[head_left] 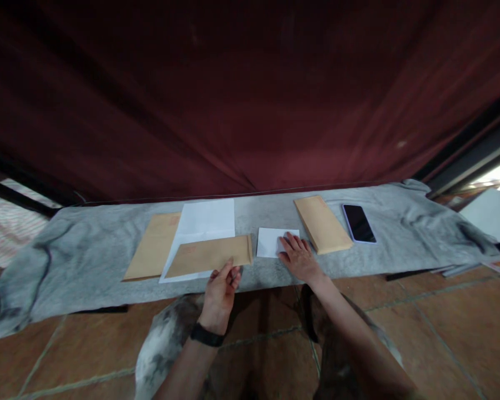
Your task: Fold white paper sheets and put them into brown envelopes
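My left hand (224, 289), with a dark band at the wrist, pinches the lower edge of a brown envelope (208, 255) between thumb and fingers. Under that envelope lie white paper sheets (208, 216), which show a fold line across them. My right hand (299, 258) rests with fingers spread on a small folded white paper (270, 243), covering its right part. Just right of this hand is a stack of brown envelopes (323, 225). Another brown envelope (152, 244) lies at the left, partly beneath the white sheets.
A phone (359, 224) in a pale purple case lies right of the stack. Everything rests on a narrow bench covered with grey cloth (416, 233). Behind it hangs a dark red curtain (250, 111). A white panel (491, 216) is at the far right, above the tiled floor.
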Demonstrator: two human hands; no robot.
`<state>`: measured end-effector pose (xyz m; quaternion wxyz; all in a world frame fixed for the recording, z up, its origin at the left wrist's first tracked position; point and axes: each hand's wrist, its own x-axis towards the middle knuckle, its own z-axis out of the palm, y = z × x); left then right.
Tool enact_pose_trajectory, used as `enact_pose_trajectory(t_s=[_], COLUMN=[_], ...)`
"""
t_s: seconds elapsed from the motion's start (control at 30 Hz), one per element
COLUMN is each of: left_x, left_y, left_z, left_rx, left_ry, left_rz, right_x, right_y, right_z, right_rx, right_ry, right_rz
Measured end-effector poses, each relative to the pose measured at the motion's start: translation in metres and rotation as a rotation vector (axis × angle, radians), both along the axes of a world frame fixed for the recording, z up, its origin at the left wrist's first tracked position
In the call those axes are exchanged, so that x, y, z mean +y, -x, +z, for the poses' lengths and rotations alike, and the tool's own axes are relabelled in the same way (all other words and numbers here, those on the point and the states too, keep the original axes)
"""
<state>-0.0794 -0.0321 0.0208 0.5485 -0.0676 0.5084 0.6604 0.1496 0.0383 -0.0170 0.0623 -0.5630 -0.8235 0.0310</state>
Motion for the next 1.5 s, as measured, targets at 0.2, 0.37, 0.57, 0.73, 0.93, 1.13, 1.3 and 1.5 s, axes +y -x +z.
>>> enact_pose_trajectory(t_s=[0.2, 0.37, 0.57, 0.73, 0.93, 1.13, 1.3, 1.5], left_x=[-0.018, -0.038, 0.001, 0.051, 0.057, 0.051, 0.051, 0.052], left_y=[0.003, -0.006, -0.027, -0.044, -0.053, -0.052, -0.056, -0.059], left_z=[0.001, 0.001, 0.013, -0.006, -0.04, -0.042, -0.041, -0.04], left_rx=[0.006, 0.154, 1.06, 1.723, 1.996, 2.104, 2.116, 2.068], left_ry=[0.006, -0.039, -0.437, -0.504, -0.517, -0.484, -0.477, -0.467], left_rz=[-0.049, -0.188, -0.722, -1.04, -1.071, -1.091, -1.097, -1.121], right_x=[0.0, 0.001, 0.001, 0.002, 0.002, 0.002, 0.008, 0.014], right_y=[0.0, -0.001, 0.0, -0.002, -0.002, -0.004, 0.006, 0.017], right_z=[0.001, 0.001, 0.0, -0.003, -0.003, 0.001, -0.002, -0.01], right_rx=[0.005, 0.01, 0.02, 0.019, 0.018, 0.048, 0.159, 0.203], right_ry=[0.014, 0.021, 0.024, 0.033, 0.051, 0.05, 0.046, 0.057], right_rz=[-0.005, -0.011, 0.001, 0.003, -0.002, 0.005, 0.099, 0.21])
